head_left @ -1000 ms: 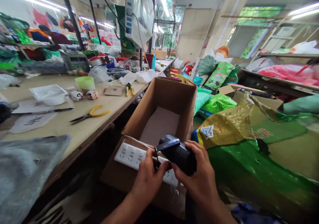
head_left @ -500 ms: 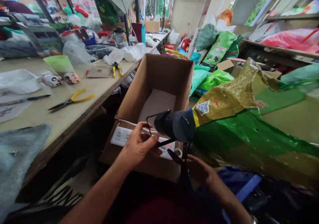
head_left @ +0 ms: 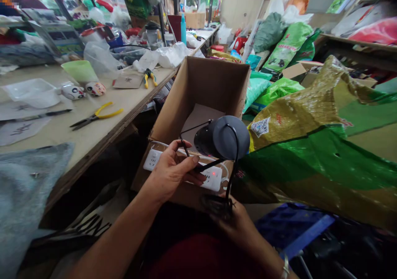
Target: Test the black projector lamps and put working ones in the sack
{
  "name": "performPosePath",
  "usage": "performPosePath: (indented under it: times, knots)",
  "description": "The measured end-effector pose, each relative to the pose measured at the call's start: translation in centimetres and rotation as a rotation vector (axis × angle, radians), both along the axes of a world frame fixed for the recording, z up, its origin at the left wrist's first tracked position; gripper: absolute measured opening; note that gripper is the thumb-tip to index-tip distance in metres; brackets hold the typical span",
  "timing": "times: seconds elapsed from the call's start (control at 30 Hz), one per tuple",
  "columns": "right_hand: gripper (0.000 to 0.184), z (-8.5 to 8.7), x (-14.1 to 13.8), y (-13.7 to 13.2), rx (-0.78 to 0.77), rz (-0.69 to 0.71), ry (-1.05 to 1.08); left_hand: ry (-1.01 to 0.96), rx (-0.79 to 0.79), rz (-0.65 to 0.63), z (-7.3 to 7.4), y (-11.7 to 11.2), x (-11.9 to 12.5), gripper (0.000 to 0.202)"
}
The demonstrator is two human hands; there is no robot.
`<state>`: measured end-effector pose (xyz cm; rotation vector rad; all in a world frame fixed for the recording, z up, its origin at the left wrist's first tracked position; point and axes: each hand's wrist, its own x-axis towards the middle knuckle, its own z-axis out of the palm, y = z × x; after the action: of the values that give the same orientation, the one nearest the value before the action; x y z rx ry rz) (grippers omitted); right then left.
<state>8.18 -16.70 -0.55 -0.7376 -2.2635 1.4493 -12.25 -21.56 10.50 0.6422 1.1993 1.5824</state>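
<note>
A black cylindrical device, possibly a spotlight, has a thin U-shaped bracket and a black cable. My left hand is closed on the bracket, thumb on top, holding the cylinder tilted over the near edge of an open cardboard box. From the cylinder's end, the cable arcs down to a dark bundle. Low on the right, my right hand is closed around that bundle; its fingers are partly hidden. Behind my left hand, a white power strip with a red light lies along the box.
On the workbench at left lie yellow-handled pliers, a second pair of pliers, a green cup and a clear tray. A large green and gold sack crowds the right, above a blue crate.
My right hand has moved left and is now closed on the cable bundle. The cylinder has turned its end more toward me, and its cable now loops in front. My left hand keeps the bracket.
</note>
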Motion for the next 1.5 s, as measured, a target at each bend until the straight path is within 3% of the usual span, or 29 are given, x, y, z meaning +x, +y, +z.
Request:
performPosePath:
  times: [0.17,0.3,0.43,0.77,1.0,1.27,1.5]
  knots:
    - [0.011,0.9,-1.3,2.6,0.167,-0.103,0.034,0.014,0.013,0.068,-0.2,-0.6,-1.4,0.048]
    - [0.018,0.0,-2.8,3.8,0.319,-0.161,0.018,0.015,0.010,0.106,-0.8,-1.0,-2.1,0.048]
    - [0.022,-0.5,-3.9,4.9,0.354,-0.243,0.089,0.004,0.028,0.107,-1.5,-1.2,-2.7,0.045]
    - [0.020,-1.1,-5.0,5.3,0.583,-0.264,0.033,-0.054,0.010,0.144,-3.6,-1.0,-3.6,0.047]
    - [0.024,-1.6,-5.9,4.1,0.723,-0.159,-0.100,-0.111,0.016,0.137,-5.1,-0.7,-4.3,0.049]
    - [0.024,-2.5,-6.3,3.4,0.752,-0.166,-0.124,-0.164,0.078,0.009,-7.4,0.9,-5.1,0.048]
    - [0.022,-2.9,-6.4,3.3,0.676,-0.207,-0.151,-0.105,0.106,0.011,-7.1,2.3,-6.0,0.046]
